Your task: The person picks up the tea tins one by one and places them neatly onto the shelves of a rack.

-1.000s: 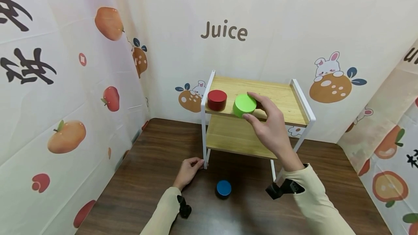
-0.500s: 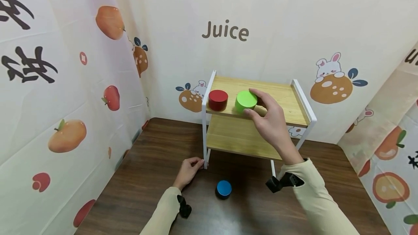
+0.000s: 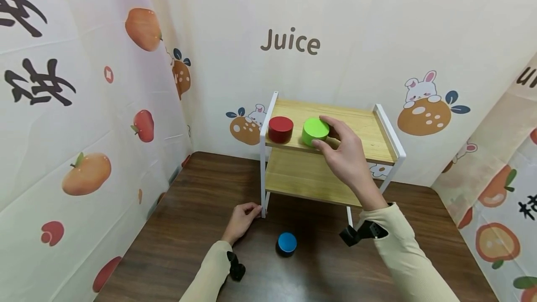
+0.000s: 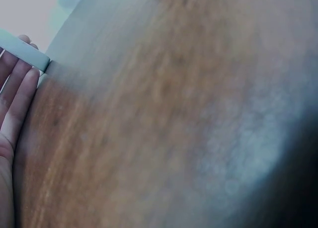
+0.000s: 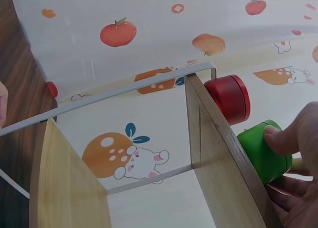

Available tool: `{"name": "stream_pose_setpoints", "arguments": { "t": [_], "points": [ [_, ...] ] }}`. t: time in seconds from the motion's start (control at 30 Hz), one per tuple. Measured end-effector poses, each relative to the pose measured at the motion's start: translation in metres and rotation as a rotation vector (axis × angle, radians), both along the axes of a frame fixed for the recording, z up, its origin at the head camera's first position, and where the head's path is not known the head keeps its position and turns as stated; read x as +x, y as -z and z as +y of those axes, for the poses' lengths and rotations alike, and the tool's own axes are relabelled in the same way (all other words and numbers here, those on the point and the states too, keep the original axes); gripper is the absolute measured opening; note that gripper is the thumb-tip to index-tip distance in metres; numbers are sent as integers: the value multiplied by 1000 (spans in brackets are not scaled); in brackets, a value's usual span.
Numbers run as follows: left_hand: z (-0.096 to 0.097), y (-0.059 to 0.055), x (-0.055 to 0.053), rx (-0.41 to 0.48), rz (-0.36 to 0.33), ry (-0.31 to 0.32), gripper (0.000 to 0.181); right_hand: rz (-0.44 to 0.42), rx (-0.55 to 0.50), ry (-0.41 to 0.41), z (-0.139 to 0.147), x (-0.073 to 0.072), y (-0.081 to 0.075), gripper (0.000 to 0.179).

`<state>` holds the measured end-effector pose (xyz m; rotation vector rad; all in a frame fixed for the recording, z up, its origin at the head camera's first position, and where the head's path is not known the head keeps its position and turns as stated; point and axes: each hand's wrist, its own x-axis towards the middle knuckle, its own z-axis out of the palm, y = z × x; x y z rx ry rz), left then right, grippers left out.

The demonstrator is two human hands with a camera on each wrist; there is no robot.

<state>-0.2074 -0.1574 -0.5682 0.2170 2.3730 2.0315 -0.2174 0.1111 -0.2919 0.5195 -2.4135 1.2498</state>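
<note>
A green round canister stands on the front of the top board of a small two-tier shelf. My right hand pinches it from the right, the thumb on its side in the right wrist view. Left of it, a short gap away, sits a red canister. My left hand holds the foot of the shelf's white front left leg; in the left wrist view its fingers lie behind that leg and the thumb is hidden. A blue canister stands on the table in front of the shelf.
The shelf's lower wooden board lies beneath the top one. White rails edge the top at both sides. The dark wooden table is bordered by printed curtains at the back and sides.
My right hand has brought the green canister slightly up and back, then down onto the top board beside the red one. The left hand has stayed at the leg.
</note>
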Motion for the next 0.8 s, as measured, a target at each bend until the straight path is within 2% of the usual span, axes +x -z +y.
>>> {"name": "stream_pose_setpoints", "arguments": {
  "t": [0.3, 0.4, 0.57, 0.8],
  "points": [
    [-1, -2, 0, -17, -11, 9, 20, -26, 50, 12, -1, -1, -1, 59],
    [-2, 7, -6, -38, -24, 12, 21, -31, 68, 18, -1, -1, -1, 58],
    [0, 25, -13, -45, -11, -30, 21, -34, 90, 24, -1, -1, -2, 58],
    [-2, 30, -13, -34, 6, -15, 21, -50, 131, 43, -1, 0, -3, 59]
  ]
}}
